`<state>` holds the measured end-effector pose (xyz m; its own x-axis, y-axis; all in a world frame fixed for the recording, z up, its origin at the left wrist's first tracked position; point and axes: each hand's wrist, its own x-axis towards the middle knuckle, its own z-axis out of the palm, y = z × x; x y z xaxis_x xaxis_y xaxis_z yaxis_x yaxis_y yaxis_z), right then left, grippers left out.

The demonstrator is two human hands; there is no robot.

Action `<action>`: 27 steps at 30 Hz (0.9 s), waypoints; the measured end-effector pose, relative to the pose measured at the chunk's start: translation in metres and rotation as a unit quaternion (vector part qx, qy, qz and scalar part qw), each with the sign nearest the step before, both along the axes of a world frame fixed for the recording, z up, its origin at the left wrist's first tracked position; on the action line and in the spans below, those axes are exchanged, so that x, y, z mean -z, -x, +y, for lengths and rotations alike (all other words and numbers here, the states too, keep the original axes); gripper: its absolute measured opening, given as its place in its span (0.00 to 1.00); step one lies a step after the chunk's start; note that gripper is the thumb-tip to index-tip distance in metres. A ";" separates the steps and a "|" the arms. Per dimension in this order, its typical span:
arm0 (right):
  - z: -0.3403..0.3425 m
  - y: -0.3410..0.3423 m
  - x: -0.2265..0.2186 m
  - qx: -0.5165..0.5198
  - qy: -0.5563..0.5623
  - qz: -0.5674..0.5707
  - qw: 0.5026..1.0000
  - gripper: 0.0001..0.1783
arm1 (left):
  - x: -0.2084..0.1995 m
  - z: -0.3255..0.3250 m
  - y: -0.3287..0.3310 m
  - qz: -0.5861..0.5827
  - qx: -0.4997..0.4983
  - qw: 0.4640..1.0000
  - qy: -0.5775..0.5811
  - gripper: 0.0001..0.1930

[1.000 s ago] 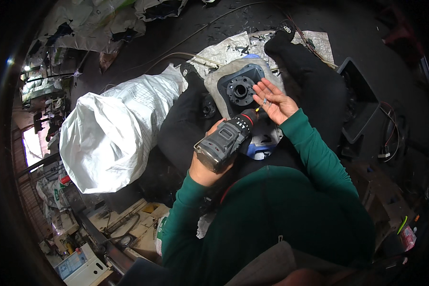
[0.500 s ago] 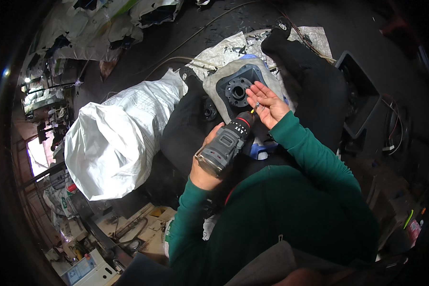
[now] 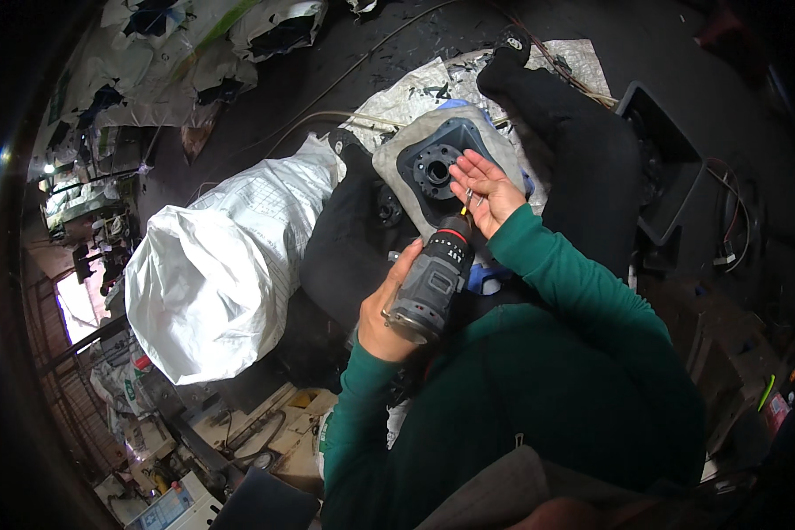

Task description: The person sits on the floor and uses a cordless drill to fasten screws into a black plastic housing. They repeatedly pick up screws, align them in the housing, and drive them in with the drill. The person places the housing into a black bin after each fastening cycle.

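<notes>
At left gaped a white sack (image 3: 205, 296). The left hand (image 3: 385, 320) had its fingers wrapped around a drill (image 3: 433, 281); ahead sat a dark flanged part (image 3: 451, 162). The right hand (image 3: 493, 198), fingers extended, bore small metal pieces (image 3: 471, 196). Farther right stood a black bin (image 3: 680, 187).

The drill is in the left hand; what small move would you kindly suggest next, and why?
Perhaps seat the bit on one of the apparent screws: the left hand grips the drill, and the right hand holds them close by.
</notes>
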<state>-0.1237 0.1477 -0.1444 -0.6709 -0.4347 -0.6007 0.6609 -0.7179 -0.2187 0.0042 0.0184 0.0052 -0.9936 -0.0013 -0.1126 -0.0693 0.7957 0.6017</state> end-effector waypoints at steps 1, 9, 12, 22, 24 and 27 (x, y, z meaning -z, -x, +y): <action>0.000 0.000 0.000 0.004 0.002 0.001 1.000 0.24 | 0.001 0.000 0.000 0.004 -0.005 1.000 -0.001 0.31; 0.003 0.002 -0.004 -0.019 -0.002 -0.006 1.000 0.23 | 0.004 -0.008 0.004 0.009 0.009 1.000 0.028 0.29; 0.003 0.003 -0.001 -0.029 0.007 -0.013 0.999 0.23 | 0.004 -0.011 0.004 -0.018 0.009 0.999 0.026 0.27; 0.007 -0.003 0.059 -0.040 -0.010 -0.080 0.996 0.14 | 0.000 -0.040 0.008 -0.007 0.087 0.988 0.128 0.25; 0.015 -0.002 0.072 -0.026 -0.103 -0.026 0.994 0.14 | -0.001 -0.046 0.009 -0.050 0.030 0.995 0.078 0.26; 0.016 0.007 0.086 -0.069 -0.215 0.024 0.974 0.14 | -0.001 -0.053 0.012 -0.177 -0.136 0.973 -0.061 0.29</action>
<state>-0.1309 0.1636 -0.2304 -0.6565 -0.2375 -0.7160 0.7256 -0.4582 -0.5134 -0.0079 -0.0349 0.0064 -0.8576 -0.2234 -0.4632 -0.4866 0.6438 0.5905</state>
